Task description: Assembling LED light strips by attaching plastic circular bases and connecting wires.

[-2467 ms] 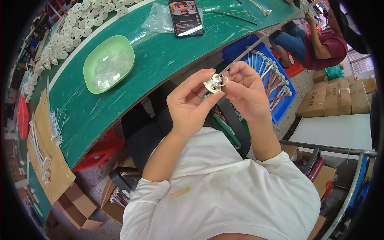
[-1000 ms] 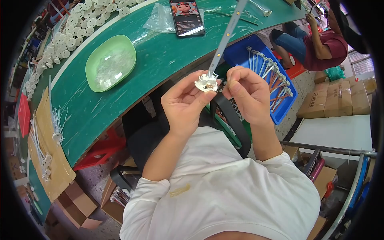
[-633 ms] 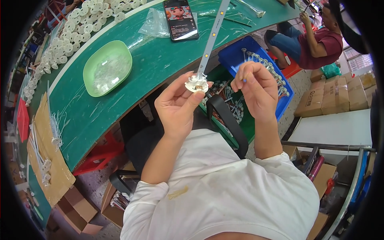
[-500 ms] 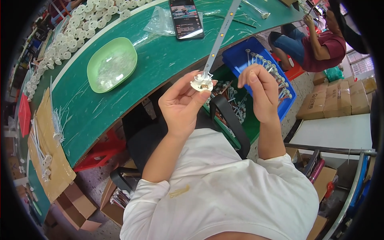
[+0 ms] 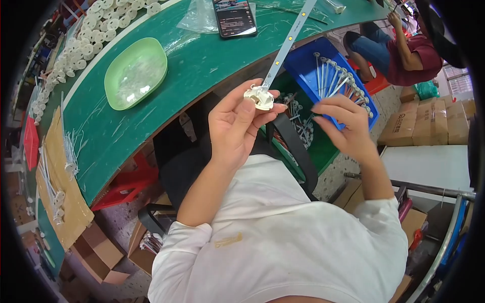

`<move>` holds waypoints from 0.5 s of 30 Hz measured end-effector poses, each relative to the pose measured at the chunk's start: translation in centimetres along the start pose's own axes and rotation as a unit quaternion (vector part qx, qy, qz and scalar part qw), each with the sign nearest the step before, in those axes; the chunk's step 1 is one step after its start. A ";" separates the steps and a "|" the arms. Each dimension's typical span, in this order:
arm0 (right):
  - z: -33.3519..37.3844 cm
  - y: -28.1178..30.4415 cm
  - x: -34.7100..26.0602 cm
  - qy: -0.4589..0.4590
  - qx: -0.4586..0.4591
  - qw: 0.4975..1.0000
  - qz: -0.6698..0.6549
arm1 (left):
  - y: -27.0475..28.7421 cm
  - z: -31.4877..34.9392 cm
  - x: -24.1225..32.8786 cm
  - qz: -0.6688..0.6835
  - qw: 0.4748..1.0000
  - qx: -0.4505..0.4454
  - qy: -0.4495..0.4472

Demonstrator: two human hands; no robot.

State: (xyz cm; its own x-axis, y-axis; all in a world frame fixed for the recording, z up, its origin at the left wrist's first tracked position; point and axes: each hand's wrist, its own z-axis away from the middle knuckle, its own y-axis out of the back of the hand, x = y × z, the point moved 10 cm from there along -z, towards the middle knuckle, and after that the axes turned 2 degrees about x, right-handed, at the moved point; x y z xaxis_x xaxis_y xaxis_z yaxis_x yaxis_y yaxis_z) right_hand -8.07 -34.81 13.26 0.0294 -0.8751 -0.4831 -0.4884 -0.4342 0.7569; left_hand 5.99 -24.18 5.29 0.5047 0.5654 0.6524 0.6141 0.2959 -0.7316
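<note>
My left hand (image 5: 235, 121) grips a white round base (image 5: 259, 99), its fingers closed around the rim. From the base a narrow LED strip (image 5: 283, 53) rises up and to the right, with small yellow chips along it. Short white wires curl at the joint between strip and base. Apart from it, to the right, is my right hand (image 5: 351, 129), fingers bent and the thumb held away from them. It appears to hold nothing. Behind it stands a blue crate (image 5: 303, 53) with several strip assemblies with round bases.
A green crate (image 5: 328, 169) of similar pieces sits below, beside a black armrest (image 5: 298, 146). On the green table (image 5: 187, 65) are a green bowl (image 5: 112, 76) of clear parts, a phone (image 5: 235, 20), and many white round bases (image 5: 91, 38). Another person (image 5: 414, 58) sits at right near cardboard boxes (image 5: 429, 121).
My right hand has moved right and down, its fingers spreading apart. My left hand has turned the base slightly, and the strip leans further right.
</note>
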 end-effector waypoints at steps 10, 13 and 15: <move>-2.6 -4.7 0.4 -0.078 0.116 0.893 -0.427 | -1.7 1.1 -1.2 0.015 0.998 -0.044 0.046; -2.2 -5.6 1.3 -0.097 0.089 0.856 -0.500 | -1.7 1.3 -1.5 -0.010 0.995 -0.078 0.058; -2.0 -5.6 1.0 -0.108 0.091 0.836 -0.530 | -2.0 1.4 -1.9 -0.009 0.993 -0.102 0.066</move>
State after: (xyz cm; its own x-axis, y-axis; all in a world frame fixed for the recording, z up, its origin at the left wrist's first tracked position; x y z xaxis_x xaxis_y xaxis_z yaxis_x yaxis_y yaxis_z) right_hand -3.61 -33.65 9.45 0.3812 0.0492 -0.9232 -0.4136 -0.8840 -0.2179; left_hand 2.92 -24.78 5.26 0.5591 0.4516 0.6953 0.7273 0.1355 -0.6728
